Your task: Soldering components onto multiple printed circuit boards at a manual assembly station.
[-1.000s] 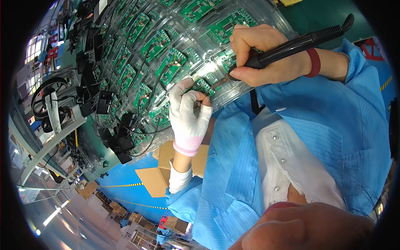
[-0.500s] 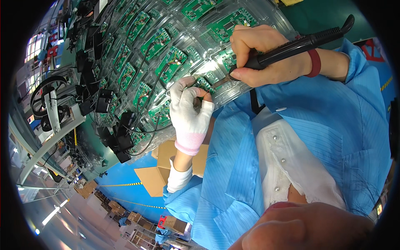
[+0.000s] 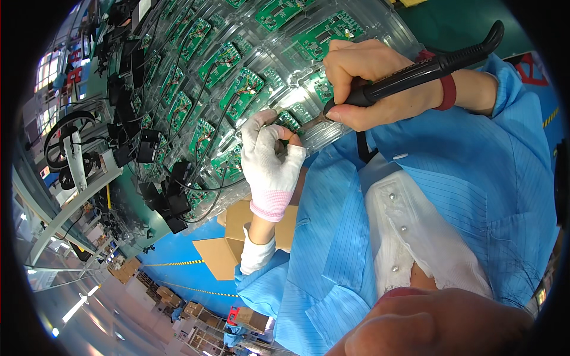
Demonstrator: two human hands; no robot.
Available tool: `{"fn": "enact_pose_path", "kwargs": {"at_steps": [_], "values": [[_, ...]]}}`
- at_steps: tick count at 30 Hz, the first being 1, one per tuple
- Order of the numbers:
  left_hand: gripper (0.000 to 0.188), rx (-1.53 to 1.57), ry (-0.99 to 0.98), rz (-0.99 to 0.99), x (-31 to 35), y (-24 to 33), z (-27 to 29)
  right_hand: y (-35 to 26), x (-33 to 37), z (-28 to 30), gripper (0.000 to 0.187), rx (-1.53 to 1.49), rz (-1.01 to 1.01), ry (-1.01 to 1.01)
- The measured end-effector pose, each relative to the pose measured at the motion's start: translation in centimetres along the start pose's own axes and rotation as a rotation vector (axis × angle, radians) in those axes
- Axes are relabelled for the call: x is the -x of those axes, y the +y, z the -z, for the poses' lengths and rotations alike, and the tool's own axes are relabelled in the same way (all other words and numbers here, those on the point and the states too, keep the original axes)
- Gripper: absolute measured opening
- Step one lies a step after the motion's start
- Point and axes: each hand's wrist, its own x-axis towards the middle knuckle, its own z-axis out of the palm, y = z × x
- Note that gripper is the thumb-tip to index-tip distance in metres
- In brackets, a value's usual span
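My right hand (image 3: 371, 83) is bare and closed around the black handle of a soldering iron (image 3: 409, 76). Its metal tip points left and down, at the edge of a small green circuit board (image 3: 289, 120) in a clear plastic tray (image 3: 341, 127). At that board's left side is my left hand (image 3: 270, 151), in a white glove with bare fingertips. Thumb and fingers are pinched together there; what lies between them, perhaps a wire, is too small to make out.
More green boards (image 3: 242, 92) with thin wires fill the clear trays. Black adapters (image 3: 172, 196) and cables lie to the left, some cables crossing the boards. A cardboard box (image 3: 219, 255) stands below the table edge; a curved white frame (image 3: 65, 213) is at far left.
My right hand and the soldering iron have shifted slightly left, the tip moving a little down and left along the small board. My left hand stays nearly in place, still pinching.
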Motion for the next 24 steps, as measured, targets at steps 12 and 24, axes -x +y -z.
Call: {"fn": "enact_pose_path", "kwargs": {"at_steps": [12,24], "values": [[0.017,-0.013,0.009,-0.009,-0.16,-0.04,-0.14,0.02,-0.07,-0.05,0.022,0.048,0.036,-0.028],[0.016,-0.027,-0.036,0.033,-0.36,0.26,0.06,0.05,0.09,0.06,0.022,0.001,0.009,-0.007]]}}
